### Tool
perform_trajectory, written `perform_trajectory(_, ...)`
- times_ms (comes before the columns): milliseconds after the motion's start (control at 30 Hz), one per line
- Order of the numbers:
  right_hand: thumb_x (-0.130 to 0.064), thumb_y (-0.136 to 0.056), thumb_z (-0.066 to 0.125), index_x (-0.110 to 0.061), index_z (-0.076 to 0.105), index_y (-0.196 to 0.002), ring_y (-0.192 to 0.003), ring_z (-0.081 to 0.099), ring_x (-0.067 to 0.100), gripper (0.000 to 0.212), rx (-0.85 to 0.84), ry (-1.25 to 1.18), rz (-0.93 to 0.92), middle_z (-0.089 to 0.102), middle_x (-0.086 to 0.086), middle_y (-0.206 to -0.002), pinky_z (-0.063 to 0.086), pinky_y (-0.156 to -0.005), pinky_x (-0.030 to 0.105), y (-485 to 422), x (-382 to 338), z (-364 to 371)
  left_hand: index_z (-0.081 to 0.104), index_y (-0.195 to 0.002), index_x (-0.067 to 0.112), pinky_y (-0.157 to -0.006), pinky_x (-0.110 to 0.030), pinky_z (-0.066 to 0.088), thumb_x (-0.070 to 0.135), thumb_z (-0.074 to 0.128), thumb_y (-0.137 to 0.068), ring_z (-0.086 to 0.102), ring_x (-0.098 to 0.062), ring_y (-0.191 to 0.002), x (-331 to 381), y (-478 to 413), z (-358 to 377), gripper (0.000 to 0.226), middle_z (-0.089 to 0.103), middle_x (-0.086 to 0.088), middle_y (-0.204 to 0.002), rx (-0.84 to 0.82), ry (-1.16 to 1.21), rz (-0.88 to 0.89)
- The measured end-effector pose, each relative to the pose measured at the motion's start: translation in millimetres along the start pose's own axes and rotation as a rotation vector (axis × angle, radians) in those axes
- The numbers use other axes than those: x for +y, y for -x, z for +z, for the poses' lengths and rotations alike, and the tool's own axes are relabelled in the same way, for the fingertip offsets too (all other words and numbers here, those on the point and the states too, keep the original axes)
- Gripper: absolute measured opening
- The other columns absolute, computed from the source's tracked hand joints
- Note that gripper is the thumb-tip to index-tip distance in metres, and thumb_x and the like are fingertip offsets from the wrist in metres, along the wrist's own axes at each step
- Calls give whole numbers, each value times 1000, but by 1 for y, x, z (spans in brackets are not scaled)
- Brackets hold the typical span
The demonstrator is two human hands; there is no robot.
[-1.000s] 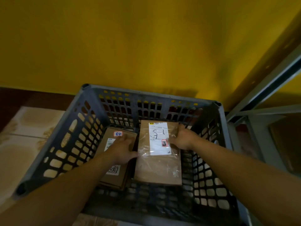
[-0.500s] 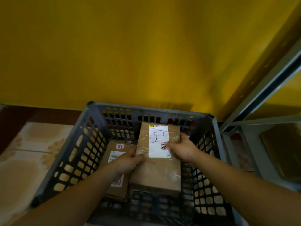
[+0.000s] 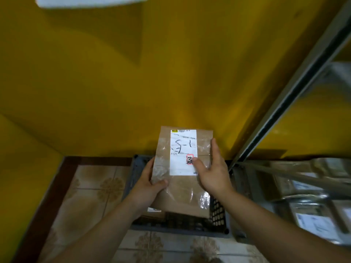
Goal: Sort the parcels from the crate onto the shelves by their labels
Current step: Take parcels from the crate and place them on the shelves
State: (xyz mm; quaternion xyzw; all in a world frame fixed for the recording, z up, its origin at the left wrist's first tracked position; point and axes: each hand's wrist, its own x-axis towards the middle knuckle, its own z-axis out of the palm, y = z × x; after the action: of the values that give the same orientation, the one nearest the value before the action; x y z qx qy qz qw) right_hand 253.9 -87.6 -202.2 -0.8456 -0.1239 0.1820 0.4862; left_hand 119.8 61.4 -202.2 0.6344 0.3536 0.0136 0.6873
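A flat brown parcel (image 3: 180, 190) with a white label (image 3: 183, 150) handwritten "S-1" is held up above the dark grey crate (image 3: 218, 211). My left hand (image 3: 150, 184) grips its left edge, thumb on top. My right hand (image 3: 210, 170) holds its right edge, thumb over the label's red stamp. Another brown parcel (image 3: 153, 213) lies in the crate, mostly hidden under the held one and my left wrist. The metal shelves (image 3: 296, 175) stand at the right with several parcels (image 3: 315, 223) on them.
A yellow wall (image 3: 114, 82) rises right behind the crate. A slanted grey shelf post (image 3: 292, 92) runs up the right side. Patterned floor tiles (image 3: 91, 190) lie left of and in front of the crate, edged by a dark skirting strip.
Both hands have lifted the S-1 parcel out of the crate and up toward the wall. The camera has tilted upward, so the crate now sits lower and smaller in view.
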Motion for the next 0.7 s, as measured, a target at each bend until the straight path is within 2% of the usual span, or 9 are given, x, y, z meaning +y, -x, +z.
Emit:
perform_trajectory(100, -42, -93, 62, -37, 8, -157, -143, 30, 17, 84, 37, -13, -57, 29, -7, -158, 29, -114, 35, 43, -74, -41, 36, -123, 51, -67, -17, 52, 4, 63, -90, 62, -1, -95, 67, 66, -6, 64, 58, 16, -120, 33, -42, 90)
perform_trajectory(167, -44, -94, 60, -39, 5, -156, -140, 33, 18, 83, 71, -4, -97, 29, -6, -157, 32, -108, 34, 77, -121, -66, 36, -115, 55, -69, -19, 49, 4, 62, -91, 60, -1, -97, 105, 111, -13, 62, 57, 16, -119, 32, -69, 164)
perform_trajectory(233, -46, -94, 59, -41, 3, -156, -137, 37, 18, 83, 123, -1, -143, 31, -6, -154, 34, -104, 33, 114, -162, -88, 35, -117, 50, -64, -14, 48, 5, 61, -92, 60, 1, -92, 138, 154, -20, 58, 57, 18, -116, 33, -76, 257)
perform_trajectory(300, -49, -92, 61, -45, 4, -154, -134, 42, 18, 85, 202, -36, -202, 34, -6, -152, 39, -109, 42, 154, -199, -108, 33, -121, 50, -60, -11, 48, 10, 60, -93, 59, 2, -89, 168, 197, -29, 56, 53, 24, -109, 10, -83, 349)
perform_trajectory(367, -46, -91, 64, -45, 7, -154, -133, 44, 16, 85, 287, -64, -245, 36, -8, -152, 41, -107, 41, 195, -230, -127, 33, -125, 56, -69, -20, 53, 19, 61, -94, 60, -4, -98, 194, 240, -38, 57, 53, 19, -116, -26, -107, 435)
perform_trajectory(467, -41, -92, 64, -46, 8, -154, -128, 45, 11, 84, 394, -125, -280, 37, -10, -149, 44, -96, 26, 257, -270, -158, 31, -138, 56, -89, -36, 53, 23, 63, -92, 56, -12, -115, 228, 303, -45, 65, 50, 14, -133, -94, -159, 546)
perform_trajectory(567, -57, -82, 61, -57, 6, -148, -132, 46, 17, 86, 461, -143, -304, 40, -8, -150, 41, -108, 47, 317, -301, -197, 29, -143, 51, -81, -23, 53, 16, 67, -89, 57, -1, -107, 260, 363, -38, 75, 51, 18, -129, -169, -189, 653)
perform_trajectory(633, -51, -88, 61, -52, 6, -151, -136, 42, 18, 84, 517, -117, -319, 38, -8, -152, 34, -113, 46, 355, -315, -227, 27, -146, 47, -67, -9, 50, 14, 67, -89, 54, 7, -98, 279, 402, -25, 77, 50, 21, -124, -200, -208, 715)
perform_trajectory(700, -41, -94, 61, -43, 9, -155, -136, 42, 16, 81, 582, -104, -368, 41, -8, -151, 34, -112, 39, 391, -322, -257, 26, -146, 47, -65, -7, 47, 15, 66, -90, 52, 10, -96, 291, 436, -8, 76, 49, 20, -124, -228, -205, 770)
